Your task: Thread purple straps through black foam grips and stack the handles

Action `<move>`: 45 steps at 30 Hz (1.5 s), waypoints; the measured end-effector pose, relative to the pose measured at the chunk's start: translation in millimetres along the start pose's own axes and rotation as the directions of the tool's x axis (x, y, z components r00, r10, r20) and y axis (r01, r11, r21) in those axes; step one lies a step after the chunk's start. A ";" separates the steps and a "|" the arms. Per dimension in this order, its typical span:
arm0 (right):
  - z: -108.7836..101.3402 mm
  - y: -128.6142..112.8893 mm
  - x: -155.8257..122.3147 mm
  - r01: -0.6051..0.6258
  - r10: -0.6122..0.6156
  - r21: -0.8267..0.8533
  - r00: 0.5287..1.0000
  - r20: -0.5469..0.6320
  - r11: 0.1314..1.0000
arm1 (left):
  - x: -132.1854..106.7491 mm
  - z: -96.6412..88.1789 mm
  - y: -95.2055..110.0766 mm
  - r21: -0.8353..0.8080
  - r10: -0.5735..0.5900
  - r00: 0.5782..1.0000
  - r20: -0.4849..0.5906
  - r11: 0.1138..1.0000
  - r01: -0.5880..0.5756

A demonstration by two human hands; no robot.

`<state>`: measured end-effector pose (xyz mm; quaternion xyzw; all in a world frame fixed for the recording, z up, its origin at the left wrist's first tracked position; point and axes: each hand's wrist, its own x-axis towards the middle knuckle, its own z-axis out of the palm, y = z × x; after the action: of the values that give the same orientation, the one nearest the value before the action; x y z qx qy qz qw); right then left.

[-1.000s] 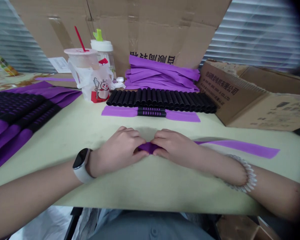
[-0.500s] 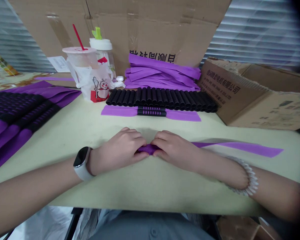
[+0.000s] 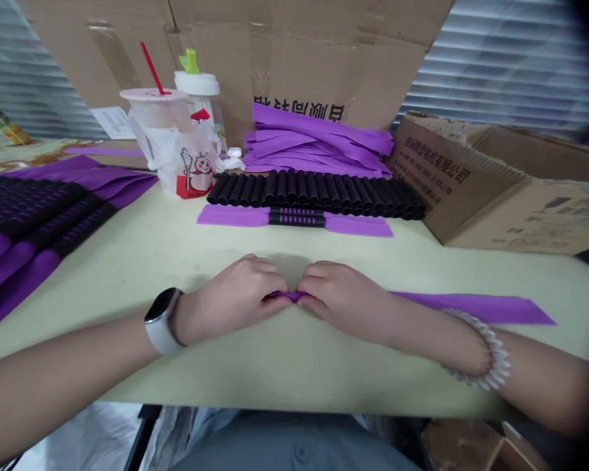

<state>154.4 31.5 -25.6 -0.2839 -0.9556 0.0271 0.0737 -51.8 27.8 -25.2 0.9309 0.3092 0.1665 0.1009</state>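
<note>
A long purple fabric strip [image 3: 471, 306] runs behind my right wrist and across the table to the right. My right hand [image 3: 341, 297] pinches it between thumb and bent fingers. Only a thin, bunched bit of purple shows between my two hands, which almost meet. My left hand [image 3: 245, 291] is closed round the strip's other part, its fingers hiding what lies inside. Just beyond the hands, a purple strip with a slotted black sleeve [image 3: 297, 217] round its middle lies flat. Behind it is a row of black ribbed sleeves [image 3: 319, 193].
A pile of purple strips [image 3: 314, 144] lies at the back. Several sleeved strips [image 3: 34, 209] are stacked at the left. A bagged cup with a red straw [image 3: 177, 150] and a bottle [image 3: 201, 91] stand back left. An open cardboard box [image 3: 500, 190] sits at the right.
The strip's right part has shifted towards me and now lies flatter. Less purple shows between my hands, which have come down slightly.
</note>
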 end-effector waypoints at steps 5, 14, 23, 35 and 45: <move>1.4 -2.9 0.3 -0.003 0.002 -0.048 1.000 -0.022 0.999 | -1.0 1.2 -2.0 -0.016 0.009 1.000 -0.019 1.000 -0.009; 0.8 0.7 6.5 -0.013 0.019 0.091 0.997 -0.074 0.996 | -2.2 -14.4 -7.7 0.048 -0.011 0.997 0.079 0.999 0.008; -64.9 61.4 -44.7 -0.134 0.177 0.223 0.967 -0.185 0.965 | -125.1 -87.5 -130.9 0.300 -0.220 0.975 0.014 0.932 0.205; -34.9 60.7 -50.9 -0.193 0.199 0.218 0.980 -0.005 0.957 | 42.2 -4.8 2.8 0.063 -0.088 0.996 0.024 0.994 0.087; -26.0 46.3 -48.5 -0.251 0.251 0.181 0.968 0.027 0.951 | 65.9 20.4 12.1 0.032 -0.017 0.999 0.033 0.999 0.016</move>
<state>223.5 44.1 -10.3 -0.3950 -0.9054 0.1246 0.0937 12.0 56.6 -24.2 0.9324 0.3179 0.1452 0.0926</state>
